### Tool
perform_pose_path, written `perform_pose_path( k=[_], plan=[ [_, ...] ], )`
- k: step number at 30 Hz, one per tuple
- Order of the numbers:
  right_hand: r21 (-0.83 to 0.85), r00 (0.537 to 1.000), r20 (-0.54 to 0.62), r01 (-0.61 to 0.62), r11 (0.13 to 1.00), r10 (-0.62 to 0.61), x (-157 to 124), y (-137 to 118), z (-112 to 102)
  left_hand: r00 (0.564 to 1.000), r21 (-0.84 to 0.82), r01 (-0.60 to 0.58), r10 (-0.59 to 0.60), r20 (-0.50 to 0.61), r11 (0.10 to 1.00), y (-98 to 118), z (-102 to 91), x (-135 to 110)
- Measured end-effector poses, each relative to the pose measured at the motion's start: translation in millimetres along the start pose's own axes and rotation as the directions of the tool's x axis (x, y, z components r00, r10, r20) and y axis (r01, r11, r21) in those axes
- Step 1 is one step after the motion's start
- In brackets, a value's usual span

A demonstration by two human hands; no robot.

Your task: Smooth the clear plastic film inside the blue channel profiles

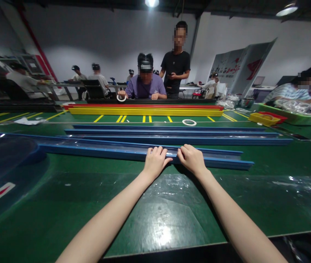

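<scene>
Here, the nearest blue rail (89, 149) is laid lengthwise across the green table (62, 204), with more blue rails (172, 135) behind it. It is held near its middle by the left hand (155, 160) and right hand (191, 159), set side by side with fingers curled over its top, seemingly so that it is kept steady. A tape roll (189, 122) is left farther off.

Table (62, 204) in front, long way left to right. Nearest rail (103, 150) lies across it. Left hand (155, 160) and right hand (191, 159) on this rail, side by side, near its middle. Film sheet (172, 186) on table before hands. More rails (172, 133) behind, parallel. Tape roll (189, 122) behind them. Rail stack (144, 109) further back; seated person (146, 86) behind stack. Trays (265, 118) far right.
</scene>
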State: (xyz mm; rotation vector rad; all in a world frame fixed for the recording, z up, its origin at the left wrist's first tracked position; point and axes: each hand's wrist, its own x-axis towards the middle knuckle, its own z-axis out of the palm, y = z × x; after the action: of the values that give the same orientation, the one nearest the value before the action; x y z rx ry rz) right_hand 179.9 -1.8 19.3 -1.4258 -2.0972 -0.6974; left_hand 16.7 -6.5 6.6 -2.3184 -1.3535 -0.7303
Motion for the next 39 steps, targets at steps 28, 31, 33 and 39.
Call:
perform_pose_path(
  k=[28,31,33,39],
  plan=[
    [-0.027,0.991,0.093,-0.094,0.995,0.096,8.8,-7.7,10.2,1.000,0.003,-0.010,0.010,-0.004,1.000,-1.3,1.5,-0.6],
    [-0.034,0.992,0.093,-0.084,0.996,0.087,8.7,-5.6,10.7,1.000,0.000,-0.009,0.009,-0.006,1.000,-2.2,2.2,-1.3],
    [-0.025,0.993,0.098,-0.061,0.998,0.063,9.1,-3.8,11.2,1.000,-0.005,-0.011,0.011,-0.006,1.000,-2.8,2.6,-1.6],
    [-0.016,0.992,0.106,-0.062,0.998,0.064,9.6,2.2,12.7,1.000,-0.007,-0.011,0.011,-0.015,1.000,-3.4,2.2,-1.4]
  ],
)
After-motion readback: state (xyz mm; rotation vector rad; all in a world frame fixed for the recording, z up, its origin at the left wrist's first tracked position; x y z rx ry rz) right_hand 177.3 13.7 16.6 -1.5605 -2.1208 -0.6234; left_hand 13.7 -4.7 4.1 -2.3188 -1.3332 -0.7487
